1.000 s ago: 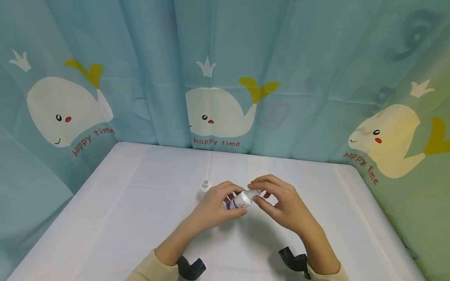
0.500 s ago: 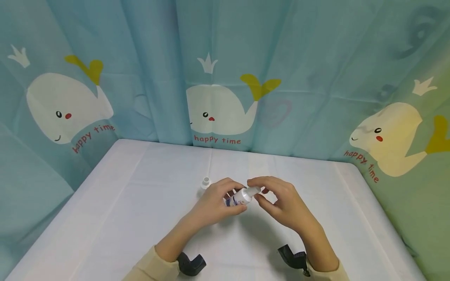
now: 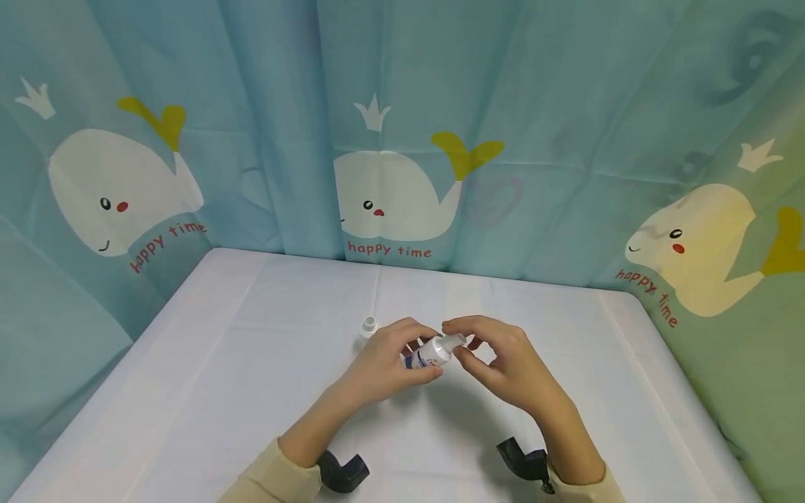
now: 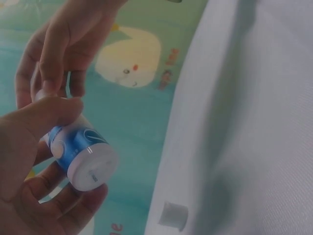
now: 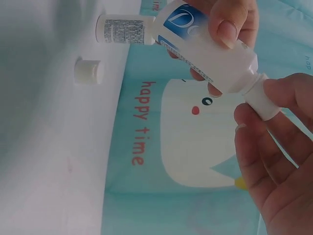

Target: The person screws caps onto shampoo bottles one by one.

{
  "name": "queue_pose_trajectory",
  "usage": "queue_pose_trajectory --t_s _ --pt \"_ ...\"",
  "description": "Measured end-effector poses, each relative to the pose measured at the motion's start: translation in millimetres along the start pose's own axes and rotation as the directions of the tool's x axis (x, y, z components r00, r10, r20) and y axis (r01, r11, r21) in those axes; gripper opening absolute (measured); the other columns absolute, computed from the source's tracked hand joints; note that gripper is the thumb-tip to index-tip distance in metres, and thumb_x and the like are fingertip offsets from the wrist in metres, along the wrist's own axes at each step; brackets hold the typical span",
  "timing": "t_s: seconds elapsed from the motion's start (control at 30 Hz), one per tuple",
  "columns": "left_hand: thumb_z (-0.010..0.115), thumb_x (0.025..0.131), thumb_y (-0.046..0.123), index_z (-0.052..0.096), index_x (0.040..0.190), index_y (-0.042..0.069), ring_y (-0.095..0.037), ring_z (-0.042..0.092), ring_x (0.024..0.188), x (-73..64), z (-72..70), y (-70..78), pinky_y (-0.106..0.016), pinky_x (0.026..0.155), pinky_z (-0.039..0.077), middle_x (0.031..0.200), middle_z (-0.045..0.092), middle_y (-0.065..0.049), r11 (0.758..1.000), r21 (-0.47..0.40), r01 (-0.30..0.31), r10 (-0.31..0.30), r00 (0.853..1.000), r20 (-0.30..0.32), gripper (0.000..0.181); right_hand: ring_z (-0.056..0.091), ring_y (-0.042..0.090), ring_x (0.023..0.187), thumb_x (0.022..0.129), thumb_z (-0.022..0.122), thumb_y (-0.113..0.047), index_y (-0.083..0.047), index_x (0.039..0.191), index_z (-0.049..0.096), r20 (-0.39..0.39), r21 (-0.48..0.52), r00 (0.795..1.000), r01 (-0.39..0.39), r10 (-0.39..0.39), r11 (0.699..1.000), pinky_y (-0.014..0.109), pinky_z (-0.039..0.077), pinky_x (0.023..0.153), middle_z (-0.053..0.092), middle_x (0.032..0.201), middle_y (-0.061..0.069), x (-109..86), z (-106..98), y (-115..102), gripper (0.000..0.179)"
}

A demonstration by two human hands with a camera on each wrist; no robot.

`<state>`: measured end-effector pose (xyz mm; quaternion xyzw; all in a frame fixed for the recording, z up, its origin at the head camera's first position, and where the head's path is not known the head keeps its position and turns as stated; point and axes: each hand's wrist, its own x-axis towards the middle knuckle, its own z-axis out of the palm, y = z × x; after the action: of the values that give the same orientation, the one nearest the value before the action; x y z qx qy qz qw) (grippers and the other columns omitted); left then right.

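My left hand (image 3: 388, 363) grips a white bottle (image 3: 430, 355) with a blue printed label, tilted so its neck points up and to the right. In the left wrist view the round base (image 4: 93, 169) of this bottle faces the camera. A white cap (image 5: 262, 100) covers its neck, and the thumb and fingers of my right hand (image 3: 499, 358) pinch that cap. Beyond my left hand a second white bottle (image 3: 368, 330) stands on the table with its mouth uncovered; its label (image 5: 126, 29) of small print shows in the right wrist view.
A loose white cap (image 5: 89, 72) lies on the white table (image 3: 251, 391) near the second bottle. A blue-green curtain (image 3: 415, 84) printed with whales hangs behind and at both sides of the table. Black wrist mounts (image 3: 342, 471) sit at both sleeves.
The fingers of my right hand have shifted slightly around the cap. My left hand keeps its grip on the bottle, and the head view has tilted a little downward.
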<state>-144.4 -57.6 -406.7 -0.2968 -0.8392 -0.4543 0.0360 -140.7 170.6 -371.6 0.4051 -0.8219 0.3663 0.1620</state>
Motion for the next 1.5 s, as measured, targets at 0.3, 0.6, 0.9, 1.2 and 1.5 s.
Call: queue_pose_trajectory --t_s 0.3,0.6,0.9,1.2,1.5 --pt "0.082 0.082 0.028 0.069 0.116 0.016 -0.005 0.058 0.086 0.1 1.1 0.1 -0.022 0.073 0.054 0.103 0.065 0.009 1.000 0.004 -0.016 0.016 1.000 -0.009 0.038 0.065 0.012 0.105 0.087 0.073 -0.006 -0.012 0.115 0.069 -0.015 -0.034 1.000 -0.019 0.019 0.999 0.027 0.054 0.082 0.070 0.117 -0.001 0.4 -0.2 -0.4 0.029" --pt "0.082 0.082 0.028 0.069 0.115 0.017 -0.006 0.058 0.085 0.8 1.2 0.7 -0.023 0.074 0.054 0.103 0.065 0.009 1.000 0.002 -0.010 0.010 1.000 -0.004 0.037 0.065 0.013 0.101 0.087 0.074 -0.004 -0.015 0.105 0.069 -0.049 -0.019 0.999 -0.008 0.007 1.000 0.028 0.055 0.076 0.067 0.116 -0.002 0.8 2.7 0.3 0.022" --pt "0.082 0.082 0.027 0.069 0.115 0.020 -0.005 0.059 0.086 -0.7 -0.3 0.6 -0.024 0.075 0.054 0.104 0.065 0.011 1.000 -0.009 0.029 -0.029 1.000 0.002 0.037 0.065 0.012 0.099 0.085 0.076 -0.005 -0.017 0.104 0.072 -0.037 0.000 0.999 -0.013 0.013 1.000 0.023 0.054 0.073 0.068 0.115 -0.003 -0.8 2.4 0.4 0.022" --pt "0.082 0.082 0.028 0.069 0.116 0.018 -0.006 0.059 0.086 -1.1 -1.1 -1.0 -0.023 0.074 0.054 0.103 0.065 0.009 1.000 -0.005 0.014 -0.014 1.000 -0.004 0.038 0.066 0.012 0.098 0.084 0.070 0.001 -0.011 0.110 0.072 -0.039 -0.011 0.999 0.009 -0.010 1.000 0.022 0.054 0.072 0.069 0.113 -0.001 0.5 2.1 1.2 0.029" --pt "0.081 0.082 0.029 0.069 0.115 0.019 -0.005 0.058 0.086 0.3 -0.6 -1.1 -0.023 0.074 0.054 0.102 0.064 0.010 1.000 0.000 0.003 -0.003 1.000 -0.001 0.037 0.065 0.015 0.106 0.086 0.071 -0.004 -0.015 0.111 0.072 -0.055 -0.052 0.998 0.001 -0.004 0.999 0.019 0.052 0.086 0.068 0.117 0.000 -0.1 2.6 1.4 0.028"
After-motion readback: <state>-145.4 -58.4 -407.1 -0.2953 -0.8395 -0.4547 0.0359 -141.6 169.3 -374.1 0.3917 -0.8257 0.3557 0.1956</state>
